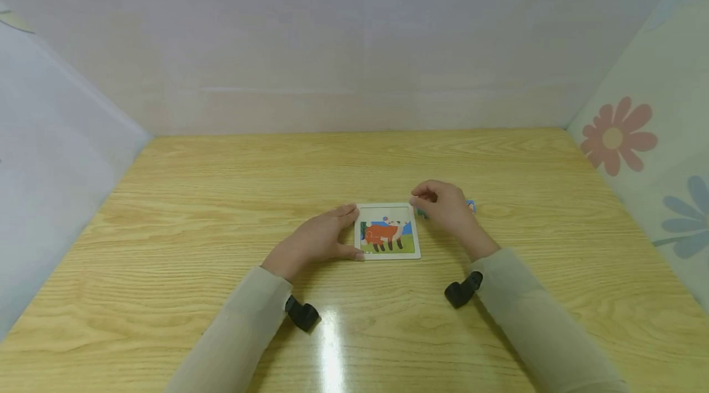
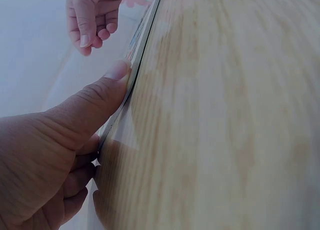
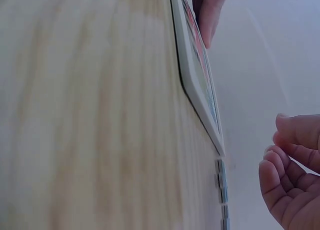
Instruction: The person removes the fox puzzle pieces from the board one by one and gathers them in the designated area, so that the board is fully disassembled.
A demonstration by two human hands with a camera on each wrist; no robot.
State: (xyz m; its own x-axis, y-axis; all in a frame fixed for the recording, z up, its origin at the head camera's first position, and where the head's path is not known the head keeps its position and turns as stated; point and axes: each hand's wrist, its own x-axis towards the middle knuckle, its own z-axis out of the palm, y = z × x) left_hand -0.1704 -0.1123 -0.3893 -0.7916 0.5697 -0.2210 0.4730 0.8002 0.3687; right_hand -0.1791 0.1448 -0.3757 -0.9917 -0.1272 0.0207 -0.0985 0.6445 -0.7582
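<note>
A square picture puzzle board with a white frame lies flat on the table. Inside it, an orange fox picture fills the lower part, while the upper part shows bare white backing. My left hand grips the board's left side, thumb at the near corner and fingers at the far corner. My right hand hovers just right of the board, its fingers loosely bent and nothing visible between them. Below it lie loose puzzle pieces, partly hidden in the head view; a blue one peeks out on the right.
The wooden table runs back to a pale wall. On the right stands a side wall with a printed red flower. Black wrist cameras sit on both sleeves.
</note>
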